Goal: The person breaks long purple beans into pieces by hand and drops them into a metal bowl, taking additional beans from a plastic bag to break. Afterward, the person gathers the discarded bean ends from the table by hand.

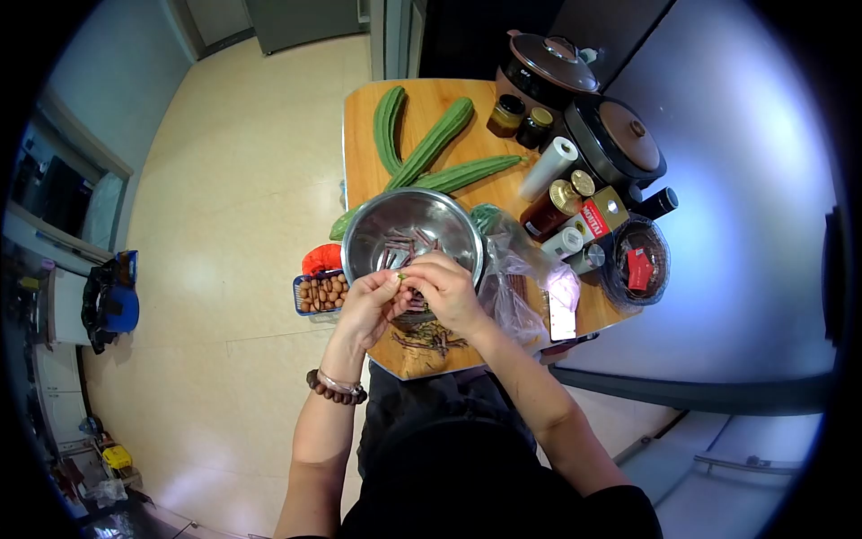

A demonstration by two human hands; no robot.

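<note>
Over the near rim of a steel bowl [361, 235], my left hand [370, 304] and my right hand [444, 292] meet with fingertips pinched together. Between them is a small greenish piece, perhaps part of a bean pod. Purple bean pieces [413, 241] lie in the bowl, partly hidden by my hands. Below my hands, a pile of thin dark scraps [429, 338] rests on the wooden table [359, 99] near its front edge. A clear plastic bag [510, 305] lies right of the bowl.
Ridged green gourds [435, 144] lie behind the bowl. Cookers [548, 67], jars [507, 115], bottles, a plastic roll [549, 168] and a lined basket [639, 260] stand right. A lit phone [563, 314] lies at the right front. A basket of walnuts [321, 294] sits left.
</note>
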